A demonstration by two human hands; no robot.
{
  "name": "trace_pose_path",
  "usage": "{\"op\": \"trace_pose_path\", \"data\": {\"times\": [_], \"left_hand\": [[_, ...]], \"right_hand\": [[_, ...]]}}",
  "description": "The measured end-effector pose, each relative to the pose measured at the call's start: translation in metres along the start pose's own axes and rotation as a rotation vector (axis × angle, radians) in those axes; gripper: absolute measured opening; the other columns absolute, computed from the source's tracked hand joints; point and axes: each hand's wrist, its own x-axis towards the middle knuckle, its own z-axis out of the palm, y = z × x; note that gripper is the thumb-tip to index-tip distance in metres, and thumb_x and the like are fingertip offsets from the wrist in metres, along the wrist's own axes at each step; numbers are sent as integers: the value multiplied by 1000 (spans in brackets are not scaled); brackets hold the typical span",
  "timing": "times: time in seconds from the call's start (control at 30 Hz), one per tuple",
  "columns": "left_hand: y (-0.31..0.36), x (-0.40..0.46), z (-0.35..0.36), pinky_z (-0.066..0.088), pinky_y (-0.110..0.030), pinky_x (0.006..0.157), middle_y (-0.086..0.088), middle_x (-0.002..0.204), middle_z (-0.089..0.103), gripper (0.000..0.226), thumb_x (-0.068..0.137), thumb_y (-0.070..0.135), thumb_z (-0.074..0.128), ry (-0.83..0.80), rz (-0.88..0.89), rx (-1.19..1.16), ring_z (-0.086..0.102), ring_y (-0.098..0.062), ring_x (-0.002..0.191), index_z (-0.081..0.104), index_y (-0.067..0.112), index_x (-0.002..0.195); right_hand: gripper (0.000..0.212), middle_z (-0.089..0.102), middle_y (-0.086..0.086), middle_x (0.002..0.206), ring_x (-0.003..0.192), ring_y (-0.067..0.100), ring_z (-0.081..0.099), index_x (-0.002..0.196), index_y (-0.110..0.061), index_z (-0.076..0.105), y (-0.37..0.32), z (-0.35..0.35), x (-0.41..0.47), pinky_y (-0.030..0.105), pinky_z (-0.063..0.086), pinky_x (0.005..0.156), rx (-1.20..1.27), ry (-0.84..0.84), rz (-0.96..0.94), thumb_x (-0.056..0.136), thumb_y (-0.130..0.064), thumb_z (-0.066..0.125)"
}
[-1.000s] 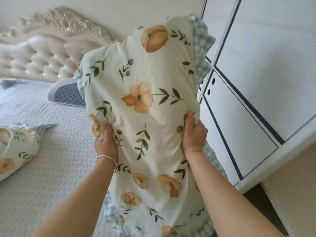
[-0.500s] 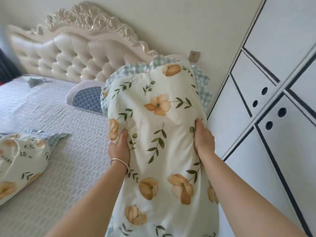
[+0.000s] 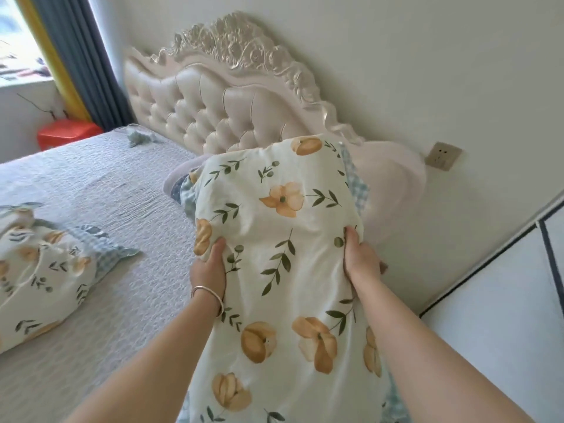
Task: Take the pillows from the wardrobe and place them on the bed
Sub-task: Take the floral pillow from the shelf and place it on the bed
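Note:
A cream pillow (image 3: 283, 254) printed with orange flowers and green leaves, edged in blue check, hangs lengthwise in front of me over the right side of the bed (image 3: 100, 190). My left hand (image 3: 209, 270), with a silver bangle at the wrist, grips its left edge. My right hand (image 3: 360, 261) grips its right edge. A second pillow (image 3: 42, 270) of the same print lies flat on the bed at the left. The white wardrobe (image 3: 500, 319) with dark trim stands at the right edge of view.
A tufted cream headboard (image 3: 213, 108) backs the bed against the wall. A small pale cushion (image 3: 175, 184) peeks out behind the held pillow. A wall socket (image 3: 442, 155) sits to the right. Blue curtains (image 3: 88, 62) and a red box (image 3: 65, 132) stand at the far left.
I have turned left, away from the wardrobe, and carried the pillow lower and further over the bed toward the headboard. Both hands keep the same grip.

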Motion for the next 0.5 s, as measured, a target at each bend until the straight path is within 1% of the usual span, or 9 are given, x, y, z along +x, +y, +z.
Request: {"op": "trace_pose_path", "data": {"times": [0.03,0.07,0.1,0.13,0.2,0.3,0.4,0.5], "left_hand": [[2,12,10,34,-31,60,2,73,54,22,85,39,58,24,-11,-25,50,-21,76,56,18,88],[4,26,20,35,-30,62,3,74,55,19,85,38,59,47,-18,-45,51,-22,78,56,19,87],[6,39,30,36,-30,68,2,75,56,19,84,38,60,65,-22,-63,52,-24,81,55,20,88],[7,55,40,36,-30,73,0,78,58,20,83,39,61,84,-28,-74,53,-25,84,56,20,89],[10,87,58,37,-32,78,-6,86,61,27,82,42,62,125,-62,-64,54,-26,87,58,18,91],[22,133,83,37,-32,78,-7,90,60,31,81,45,62,160,-105,-72,54,-27,88,58,16,93],[30,171,106,36,-33,76,-10,93,60,37,80,47,62,211,-152,-61,54,-28,88,58,13,95],[25,207,130,36,-33,78,-10,98,58,47,80,48,62,291,-202,-74,52,-26,89,59,9,108]], "right_hand": [[65,52,15,135,126,33,45,132,-7,50,-7,6,19,38,34,101,1,-19,-24,94,-54,27],[63,54,16,133,124,33,47,130,-6,51,-16,13,37,36,35,100,-4,-36,-41,95,-53,28],[62,55,16,132,122,34,48,128,-5,52,-24,21,57,36,36,99,-9,-49,-49,95,-52,30],[63,55,17,131,121,34,49,127,-3,52,-33,30,76,36,37,98,-15,-64,-46,94,-53,31],[64,54,18,131,121,35,49,126,-2,52,-50,47,111,37,37,99,-31,-91,-30,93,-54,33],[66,52,17,133,122,35,48,129,-3,49,-74,72,160,39,37,100,-26,-117,-19,91,-55,38],[65,53,16,131,118,35,50,130,-5,46,-94,93,209,41,40,98,-52,-163,-33,89,-56,41],[68,50,14,135,120,35,48,134,-8,41,-112,123,261,41,38,96,-125,-238,-65,87,-57,43]]}}
